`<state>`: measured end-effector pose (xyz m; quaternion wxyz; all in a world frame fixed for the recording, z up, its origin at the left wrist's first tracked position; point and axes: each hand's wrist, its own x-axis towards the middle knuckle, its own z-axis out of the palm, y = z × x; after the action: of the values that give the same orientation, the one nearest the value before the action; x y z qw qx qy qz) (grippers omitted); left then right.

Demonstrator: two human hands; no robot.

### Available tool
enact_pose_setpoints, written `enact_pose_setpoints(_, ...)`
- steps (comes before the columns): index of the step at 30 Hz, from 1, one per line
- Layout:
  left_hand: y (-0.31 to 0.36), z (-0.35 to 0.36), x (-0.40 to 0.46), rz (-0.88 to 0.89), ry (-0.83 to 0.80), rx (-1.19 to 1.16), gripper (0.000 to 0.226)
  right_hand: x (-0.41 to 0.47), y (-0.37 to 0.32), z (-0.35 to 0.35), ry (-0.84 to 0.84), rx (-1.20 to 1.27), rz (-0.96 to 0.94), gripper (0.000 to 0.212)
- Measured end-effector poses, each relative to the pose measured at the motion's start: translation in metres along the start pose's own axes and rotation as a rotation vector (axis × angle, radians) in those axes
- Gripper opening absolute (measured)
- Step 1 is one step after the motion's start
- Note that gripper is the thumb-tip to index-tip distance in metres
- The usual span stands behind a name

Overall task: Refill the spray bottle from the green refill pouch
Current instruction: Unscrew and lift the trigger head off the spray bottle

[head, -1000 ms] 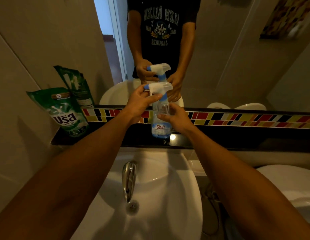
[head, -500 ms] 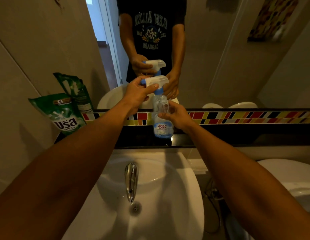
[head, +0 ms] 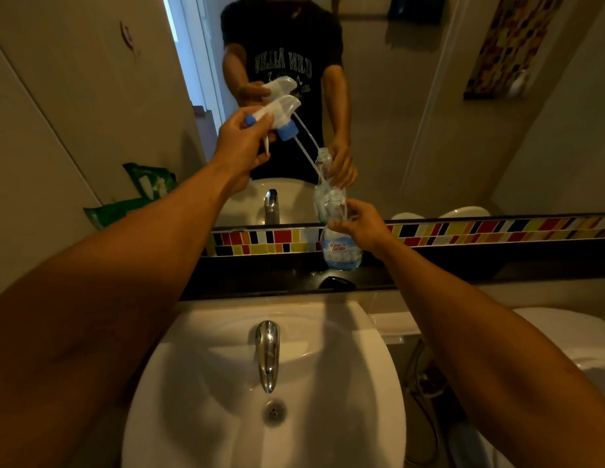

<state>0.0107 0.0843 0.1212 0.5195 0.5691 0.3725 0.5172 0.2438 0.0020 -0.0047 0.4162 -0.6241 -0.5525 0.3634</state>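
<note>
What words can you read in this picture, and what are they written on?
"King's Stella": on the blue label of the spray bottle held by the right hand.
"GLEN ALLEN": on the dark T-shirt in the mirror, reading backwards there.
Smaller print beneath it on the shirt: too blurred to read.
Green refill pouch: its print is hidden behind the left arm.
Spray head in the left hand: no words.

Clear plastic spray bottle [head: 340, 244] is catching light, chrome tap [head: 268, 354] is gleaming, glossy basin [head: 345, 383] is looking ceramic, perhaps.
</note>
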Motion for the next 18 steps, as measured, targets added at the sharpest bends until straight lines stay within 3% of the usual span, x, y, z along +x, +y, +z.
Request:
enact_pose_setpoints(4,0.011,-0.013,-0.004,0.046,0.026,-0.012,0.012,-0.009,-0.005,-0.001,0.014,-0.003,0.007,0.044)
enact_pose_setpoints(10,0.013,-0.029,-0.009,0.044,0.112,-0.029,0.031,-0.018,-0.009,0.000,0.026,-0.007,0.000,0.044)
enact_pose_setpoints(18,0.014,-0.045,-0.020,0.010,0.209,-0.125,0.029,-0.023,-0.009,-0.001,0.047,-0.029,0.017,0.042)
